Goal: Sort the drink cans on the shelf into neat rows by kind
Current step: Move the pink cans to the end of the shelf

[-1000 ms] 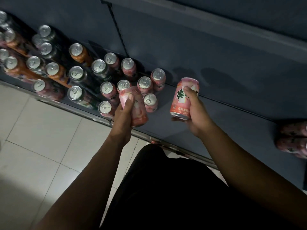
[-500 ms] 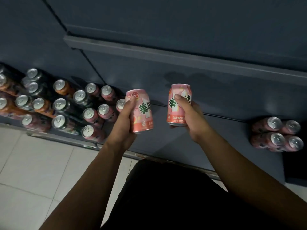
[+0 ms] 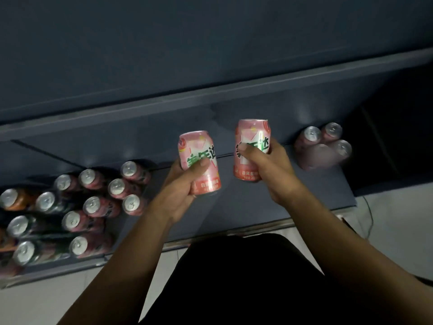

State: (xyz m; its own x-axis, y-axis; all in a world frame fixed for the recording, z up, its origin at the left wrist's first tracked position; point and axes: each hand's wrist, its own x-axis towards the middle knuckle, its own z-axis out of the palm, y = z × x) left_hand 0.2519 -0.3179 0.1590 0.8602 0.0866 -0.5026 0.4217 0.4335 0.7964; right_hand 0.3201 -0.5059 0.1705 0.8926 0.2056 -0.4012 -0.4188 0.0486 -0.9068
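Observation:
My left hand [image 3: 181, 191] grips a pink can [image 3: 199, 158] with green lettering, held upright above the dark shelf [image 3: 234, 207]. My right hand [image 3: 274, 174] grips a second pink can [image 3: 254, 141] of the same kind, a little higher and to the right. A small group of pink cans [image 3: 321, 146] stands at the shelf's right end, just right of my right hand. On the left stands a mixed cluster: pink cans [image 3: 117, 191], dark cans [image 3: 46, 202] and an orange can [image 3: 14, 199].
A higher shelf board [image 3: 164, 104] runs above the cans. The shelf's right end [image 3: 349, 184] meets pale floor tiles [image 3: 398, 219], where a thin cable lies. My dark clothing fills the lower middle.
Both hands have carried their pink cans to the right, away from the mixed cluster and toward the pink group. The view has swung right with them.

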